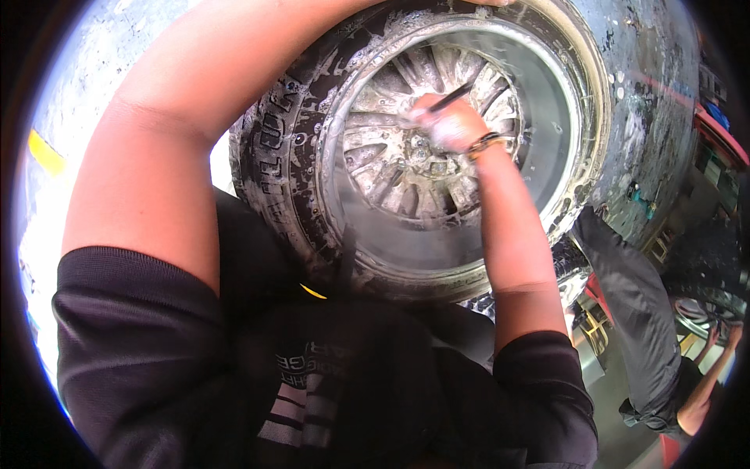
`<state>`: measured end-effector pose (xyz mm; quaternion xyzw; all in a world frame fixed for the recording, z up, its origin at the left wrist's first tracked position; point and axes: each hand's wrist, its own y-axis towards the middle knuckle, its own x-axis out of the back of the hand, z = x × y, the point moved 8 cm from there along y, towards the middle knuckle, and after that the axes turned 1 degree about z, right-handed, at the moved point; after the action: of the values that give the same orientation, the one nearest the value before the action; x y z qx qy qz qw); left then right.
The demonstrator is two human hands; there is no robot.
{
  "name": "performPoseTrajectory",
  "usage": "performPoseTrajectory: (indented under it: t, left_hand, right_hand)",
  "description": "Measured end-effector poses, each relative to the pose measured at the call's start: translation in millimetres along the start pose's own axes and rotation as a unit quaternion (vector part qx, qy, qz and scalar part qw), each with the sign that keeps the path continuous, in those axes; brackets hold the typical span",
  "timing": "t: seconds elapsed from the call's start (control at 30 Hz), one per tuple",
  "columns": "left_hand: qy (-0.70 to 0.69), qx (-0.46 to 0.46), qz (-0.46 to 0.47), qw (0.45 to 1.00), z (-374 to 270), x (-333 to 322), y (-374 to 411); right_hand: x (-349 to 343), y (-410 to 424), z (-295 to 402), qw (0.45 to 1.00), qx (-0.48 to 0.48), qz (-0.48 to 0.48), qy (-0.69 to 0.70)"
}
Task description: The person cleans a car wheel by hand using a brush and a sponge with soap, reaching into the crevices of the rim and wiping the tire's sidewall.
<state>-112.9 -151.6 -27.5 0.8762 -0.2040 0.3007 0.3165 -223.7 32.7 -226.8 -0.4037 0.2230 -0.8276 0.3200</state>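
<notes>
A soapy car wheel, its tyre [272,146] black and wet with foam, fills the area before me with its spoked alloy rim [366,120] facing up. Inside the rim, over the spokes near the hub, my right hand [460,128] grips a thin dark-handled tool [451,97]; its working end is blurred and cannot be made out. A band circles that wrist. My left arm reaches across the tyre's far side, and only a sliver of my left hand [495,2] shows at the top edge, by the tyre; what it touches is cut off.
A worn, speckled surface [638,135] lies around the wheel. Another tyre [565,258] is partly visible at the lower right of this one. Farther right, a person in dark clothes [638,316] bends with both arms toward another wheel [694,311]. A small teal object [641,202] lies nearby.
</notes>
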Motion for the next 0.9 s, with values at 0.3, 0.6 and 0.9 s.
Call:
performPoseTrajectory:
  t: [0.3,0.6,0.9]
  left_hand:
    - [0.040,0.019,0.079,0.996,1,-15,12]
    - [0.135,-0.036,0.063,0.988,16,-39,18]
    - [0.087,-0.016,0.118,0.989,7,-18,12]
  right_hand:
    - [-7,-21,-3,0.993,-0.054,-0.101,0.036]
    - [59,-18,-105,0.959,-0.221,-0.177,0.008]
    - [110,-52,-142,0.933,-0.298,-0.105,0.171]
